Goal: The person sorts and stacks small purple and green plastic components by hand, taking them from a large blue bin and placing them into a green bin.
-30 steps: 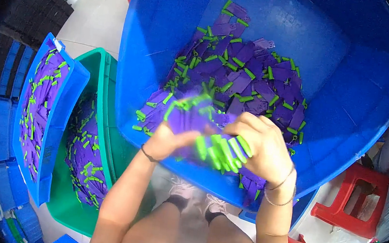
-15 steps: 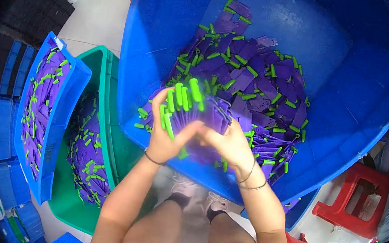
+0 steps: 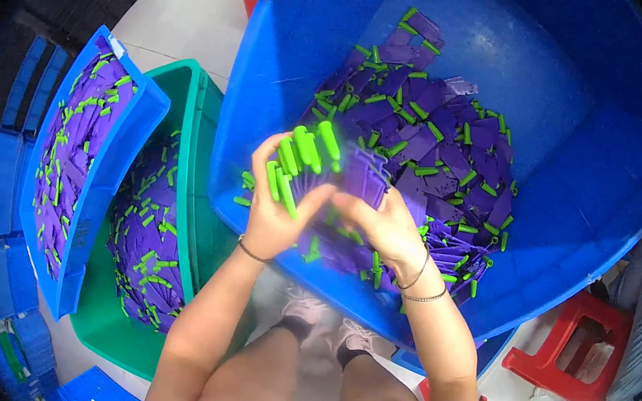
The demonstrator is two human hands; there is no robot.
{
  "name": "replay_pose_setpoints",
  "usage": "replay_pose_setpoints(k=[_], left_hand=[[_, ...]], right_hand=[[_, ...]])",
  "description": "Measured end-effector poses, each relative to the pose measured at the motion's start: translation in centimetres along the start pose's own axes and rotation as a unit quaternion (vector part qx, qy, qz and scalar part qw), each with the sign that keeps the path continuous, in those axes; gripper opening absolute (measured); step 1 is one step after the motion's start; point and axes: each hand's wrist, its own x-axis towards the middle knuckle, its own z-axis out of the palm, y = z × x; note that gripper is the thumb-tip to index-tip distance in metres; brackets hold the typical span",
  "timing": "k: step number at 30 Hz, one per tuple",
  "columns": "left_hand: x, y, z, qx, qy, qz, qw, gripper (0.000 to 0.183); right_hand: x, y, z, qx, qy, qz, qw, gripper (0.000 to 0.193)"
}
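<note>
Over the near edge of the big blue bin (image 3: 273,60), my two hands hold a fanned bundle of flat purple plastic pieces with bright green tube-shaped handles. My left hand (image 3: 270,214) is closed round the bundle's left side, its green handles (image 3: 304,151) pointing up. My right hand (image 3: 389,232) grips the right side, where purple ends (image 3: 363,175) stand in a row. Both thumbs meet in front, blurred by motion. Just below my hands, more pieces (image 3: 319,252) look smeared. A loose heap of the same pieces (image 3: 423,137) lies in the bin.
To the left, a tilted blue crate (image 3: 87,205) full of these pieces rests against a green bin (image 3: 194,131) holding more. A red plastic stool (image 3: 569,348) stands at the right, near a person's grey clothing (image 3: 639,292). Dark crates (image 3: 66,5) are stacked at far left.
The view has shifted slightly, so the big bin appears farther right. My hands stay on the bundle, its purple ends now spread more apart at the right.
</note>
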Motion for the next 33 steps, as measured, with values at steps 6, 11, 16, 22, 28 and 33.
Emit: replay_pose_setpoints(k=[6,11,16,22,28,33], left_hand=[[0.6,0.9,-0.1,-0.027,-0.062,-0.023,0.997,0.075],[1.0,0.1,-1.8,0.008,-0.075,-0.005,0.997,0.075],[1.1,-0.9,-2.5,-0.068,0.006,-0.034,0.997,0.081],[1.6,0.1,-1.5,-0.249,0.057,-0.066,0.965,0.079],[-0.4,0.0,2.0,-0.132,0.006,-0.047,0.990,0.085],[-0.5,-0.6,2.1,-0.183,0.020,-0.065,0.981,0.089]], right_hand=[[0.0,1.7,0.2,-0.011,0.006,0.005,1.000,0.017],[1.6,0.6,-4.5,-0.413,0.080,-0.119,0.899,0.036],[3.3,3.4,-3.6,-0.722,0.035,-0.284,0.630,0.025],[2.0,4.7,-5.5,-0.583,0.195,-0.290,0.733,0.012],[-0.5,2.7,-0.6,0.020,0.181,-0.070,0.981,0.011],[-0.7,1.8,1.3,-0.043,0.150,-0.057,0.986,0.025]])
